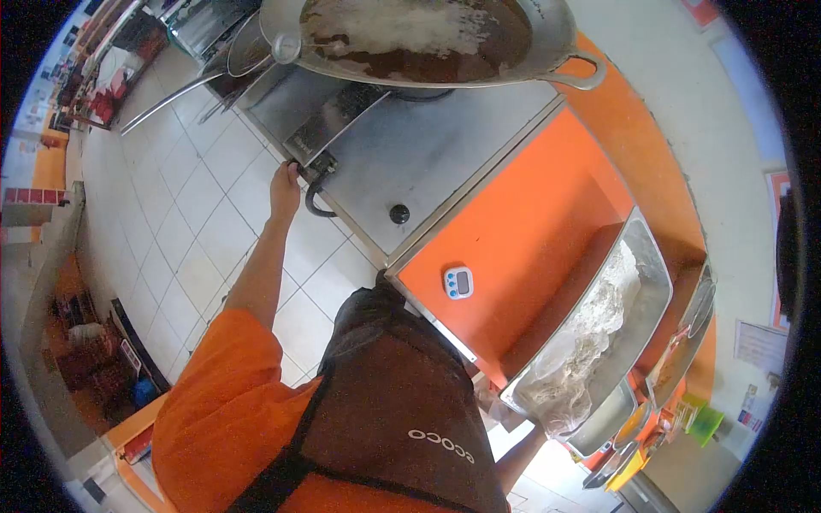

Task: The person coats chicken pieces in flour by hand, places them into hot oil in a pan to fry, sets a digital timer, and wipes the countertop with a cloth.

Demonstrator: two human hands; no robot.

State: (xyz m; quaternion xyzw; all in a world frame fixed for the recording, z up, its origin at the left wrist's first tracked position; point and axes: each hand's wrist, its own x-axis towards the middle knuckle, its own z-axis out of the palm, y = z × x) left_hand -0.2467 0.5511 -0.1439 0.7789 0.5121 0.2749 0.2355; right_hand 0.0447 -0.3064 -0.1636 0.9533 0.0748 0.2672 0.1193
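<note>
My left hand (pixel 285 190) reaches out to the front edge of the steel fryer counter (pixel 462 141). Its fingers are curled at a dark metal fitting (pixel 318 164) beside a black hose; what they grip is partly hidden. Above it sits a wide metal pan (pixel 547 51) of dark oil with pale foam. My right hand (pixel 560 417), seemingly inside a clear plastic glove, is at the near end of a long metal tray (pixel 654 282) of white flour (pixel 599 316). Its fingers cannot be made out through the plastic and flour.
A small white timer (pixel 458 283) lies on the orange counter (pixel 530 222). A long-handled strainer (pixel 175 101) rests against the pan's left side. Another metal tray (pixel 607 423) and several containers stand beyond the flour tray. White floor tiles (pixel 188 222) extend at left.
</note>
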